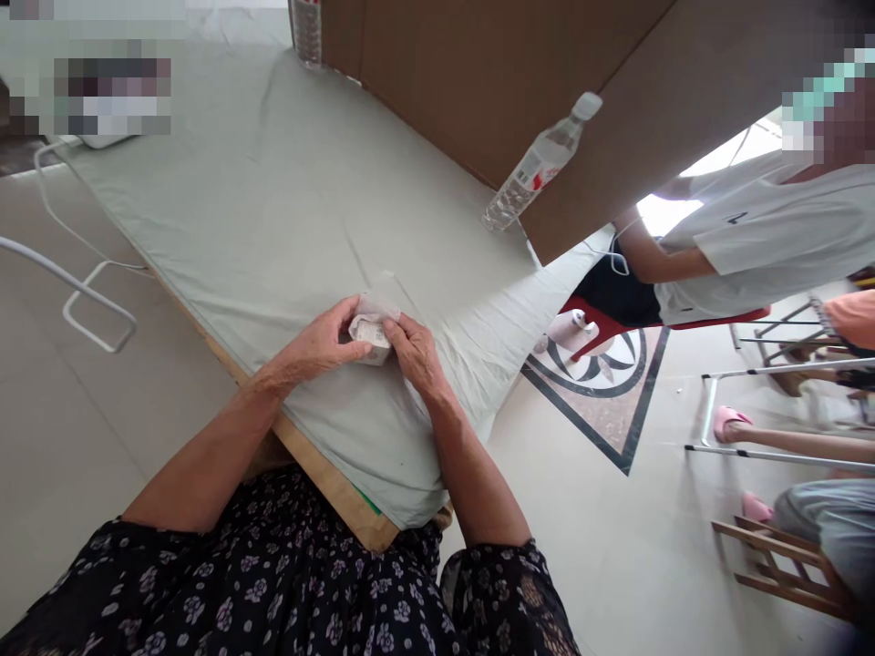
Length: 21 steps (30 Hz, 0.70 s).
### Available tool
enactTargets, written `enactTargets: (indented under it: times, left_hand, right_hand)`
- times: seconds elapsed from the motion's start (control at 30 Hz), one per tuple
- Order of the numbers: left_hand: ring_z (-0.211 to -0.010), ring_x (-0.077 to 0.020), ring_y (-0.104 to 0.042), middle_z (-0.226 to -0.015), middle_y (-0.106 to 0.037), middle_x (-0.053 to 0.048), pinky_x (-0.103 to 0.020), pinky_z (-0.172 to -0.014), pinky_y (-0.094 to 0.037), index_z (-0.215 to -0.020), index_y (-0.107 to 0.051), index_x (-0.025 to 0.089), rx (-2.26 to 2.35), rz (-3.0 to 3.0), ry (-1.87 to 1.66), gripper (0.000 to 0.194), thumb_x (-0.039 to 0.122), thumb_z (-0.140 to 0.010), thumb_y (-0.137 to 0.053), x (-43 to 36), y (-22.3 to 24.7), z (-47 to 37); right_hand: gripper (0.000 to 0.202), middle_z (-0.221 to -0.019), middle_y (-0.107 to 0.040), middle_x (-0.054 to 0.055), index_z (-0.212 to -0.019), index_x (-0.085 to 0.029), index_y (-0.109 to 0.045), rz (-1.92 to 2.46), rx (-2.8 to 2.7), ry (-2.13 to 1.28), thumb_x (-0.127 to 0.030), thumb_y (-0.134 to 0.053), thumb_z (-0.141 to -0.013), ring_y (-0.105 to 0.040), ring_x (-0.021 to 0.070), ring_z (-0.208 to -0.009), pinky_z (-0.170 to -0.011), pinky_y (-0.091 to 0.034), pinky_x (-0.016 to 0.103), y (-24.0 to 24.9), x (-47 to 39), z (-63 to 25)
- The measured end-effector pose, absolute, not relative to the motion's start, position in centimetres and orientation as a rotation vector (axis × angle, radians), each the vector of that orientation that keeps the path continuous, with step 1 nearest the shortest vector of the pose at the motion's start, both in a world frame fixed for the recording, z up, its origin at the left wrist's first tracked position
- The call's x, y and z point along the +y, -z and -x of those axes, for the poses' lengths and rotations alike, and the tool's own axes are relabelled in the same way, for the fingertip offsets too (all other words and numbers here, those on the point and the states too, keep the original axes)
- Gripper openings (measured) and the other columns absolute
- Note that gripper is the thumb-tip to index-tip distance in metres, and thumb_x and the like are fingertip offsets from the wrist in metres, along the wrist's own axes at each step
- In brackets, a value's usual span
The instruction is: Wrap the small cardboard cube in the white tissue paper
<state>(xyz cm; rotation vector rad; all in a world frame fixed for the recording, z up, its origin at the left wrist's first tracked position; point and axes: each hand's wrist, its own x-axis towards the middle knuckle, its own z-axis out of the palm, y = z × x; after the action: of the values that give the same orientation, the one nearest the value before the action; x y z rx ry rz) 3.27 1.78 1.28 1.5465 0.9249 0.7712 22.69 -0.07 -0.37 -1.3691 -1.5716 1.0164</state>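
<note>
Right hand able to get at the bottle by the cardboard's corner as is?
Probably, with a stretch: only cloth shows between the right hand and the bottle, which stands before the cardboard. The hand is busy with the small box, though.

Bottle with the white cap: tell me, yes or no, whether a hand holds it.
No, the bottle stands by the cardboard; the left hand and right hand are at the small box.

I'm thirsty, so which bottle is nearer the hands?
The right-hand bottle, whose white cap shows; the other bottle is farther off, its top cut by the picture's edge.
</note>
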Motion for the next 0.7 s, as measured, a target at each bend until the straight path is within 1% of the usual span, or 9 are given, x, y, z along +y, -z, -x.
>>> enactTargets:
  times: [0.03, 0.1, 0.2, 0.3, 0.37, 0.47, 0.6, 0.63, 0.7]
  left_hand:
    - [-0.117, -0.0268, -0.068, -0.131, -0.07, -0.012, -0.039, -0.099, -0.056, -0.142, -0.055, 0.015, 0.909, -1.496, -0.773, 0.067, 0.032, -0.079, -0.072, 1.9, -1.3, -3.4]
    - [-0.121, -0.029, -0.067, -0.135, -0.068, -0.014, -0.039, -0.098, -0.056, -0.147, -0.05, 0.014, 0.873, -1.356, -0.778, 0.078, 0.034, -0.077, -0.075, 2.0, -1.3, -3.6]
    - [-0.129, -0.0319, -0.064, -0.144, -0.063, -0.019, -0.038, -0.099, -0.056, -0.154, -0.042, 0.012, 0.854, -1.239, -0.788, 0.092, 0.036, -0.074, -0.08, 2.0, -1.2, -3.7]
    - [-0.133, -0.0329, -0.061, -0.148, -0.059, -0.021, -0.039, -0.102, -0.055, -0.158, -0.037, 0.012, 0.837, -1.204, -0.781, 0.099, 0.036, -0.073, -0.082, 1.9, -1.1, -3.6]
    - [-0.131, -0.033, -0.062, -0.148, -0.06, -0.021, -0.039, -0.099, -0.057, -0.159, -0.035, 0.013, 0.831, -1.2, -0.779, 0.102, 0.036, -0.072, -0.083, 1.9, -1.1, -3.5]
    - [-0.124, -0.0312, -0.066, -0.142, -0.063, -0.019, -0.038, -0.093, -0.059, -0.161, -0.031, 0.014, 0.815, -1.194, -0.765, 0.104, 0.035, -0.073, -0.083, 1.9, -1.2, -3.5]
    - [-0.116, -0.0281, -0.068, -0.141, -0.064, -0.017, -0.037, -0.089, -0.061, -0.162, -0.03, 0.018, 0.792, -1.171, -0.752, 0.103, 0.035, -0.075, -0.082, 1.9, -1.3, -3.5]
    - [-0.116, -0.028, -0.068, -0.141, -0.064, -0.017, -0.037, -0.09, -0.061, -0.162, -0.032, 0.019, 0.802, -1.171, -0.759, 0.101, 0.035, -0.075, -0.082, 1.9, -1.3, -3.5]
    - [-0.12, -0.0289, -0.067, -0.141, -0.064, -0.017, -0.037, -0.091, -0.061, -0.161, -0.034, 0.018, 0.834, -1.175, -0.772, 0.099, 0.035, -0.075, -0.082, 1.8, -1.5, -3.5]
  right_hand:
    - [0.035, -0.082, -0.067, 0.001, -0.091, -0.024, -0.069, 1.363, -1.557, -1.009, -0.053, -0.052, -0.098, -0.06, 0.0193, -0.08, -0.076, -0.05, 0.032, 0.4, -0.1, -22.7]
    - [0.035, -0.094, -0.071, 0.003, -0.105, -0.024, -0.069, 1.368, -1.498, -0.93, -0.054, -0.053, -0.098, -0.063, 0.0196, -0.086, -0.079, -0.053, 0.032, 0.3, -0.6, -22.8]
    - [0.036, -0.123, -0.07, 0.009, -0.122, -0.026, -0.064, 1.398, -1.443, -0.657, -0.052, -0.053, -0.1, -0.065, 0.0228, -0.109, -0.093, -0.055, 0.038, 0.0, -1.8, -23.2]
    - [0.035, -0.144, -0.061, 0.011, -0.122, -0.028, -0.066, 1.391, -1.552, -0.52, -0.052, -0.05, -0.103, -0.055, 0.0271, -0.136, -0.111, -0.048, 0.048, 0.0, -2.5, -23.5]
    - [0.041, -0.153, -0.054, 0.011, -0.121, -0.027, -0.069, 1.373, -1.661, -0.567, -0.058, -0.049, -0.103, -0.048, 0.0287, -0.145, -0.12, -0.041, 0.051, 0.1, -2.3, -23.5]
    - [0.05, -0.16, -0.049, 0.011, -0.116, -0.026, -0.073, 1.36, -1.761, -0.671, -0.065, -0.046, -0.102, -0.044, 0.0301, -0.15, -0.125, -0.034, 0.054, 0.3, -1.3, -23.4]
    - [0.05, -0.154, -0.055, 0.009, -0.107, -0.028, -0.074, 1.352, -1.774, -0.76, -0.07, -0.049, -0.099, -0.045, 0.0313, -0.15, -0.126, -0.032, 0.057, 0.3, -0.4, -23.4]
    - [0.05, -0.154, -0.055, 0.009, -0.109, -0.028, -0.073, 1.34, -1.749, -0.783, -0.071, -0.051, -0.098, -0.045, 0.0314, -0.149, -0.125, -0.033, 0.057, 0.2, -0.3, -23.6]
    - [0.053, -0.157, -0.053, 0.011, -0.124, -0.029, -0.068, 1.308, -1.647, -0.855, -0.072, -0.055, -0.095, -0.049, 0.0311, -0.147, -0.121, -0.039, 0.056, 0.2, -0.4, -24.0]
